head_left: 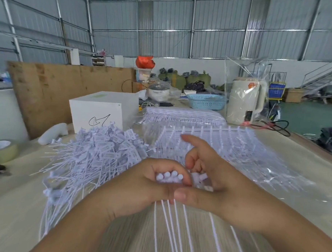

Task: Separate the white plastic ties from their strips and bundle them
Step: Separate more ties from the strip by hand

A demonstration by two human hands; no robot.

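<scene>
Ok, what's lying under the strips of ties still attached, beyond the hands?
The attached strips lie on crinkled clear plastic wrap spread over the table. Behind them sits a wrapped stack of strips. Whatever is directly beneath them is covered.

Interior of a metal-clad workshop, seen over a work surface.
Grey corrugated sheet-metal walls on a steel frame enclose a green-painted floor; a grey metal staircase rises at right, a brown plywood board stands at left, and a pale wood-grain bench fills the foreground under even daylight.
</scene>
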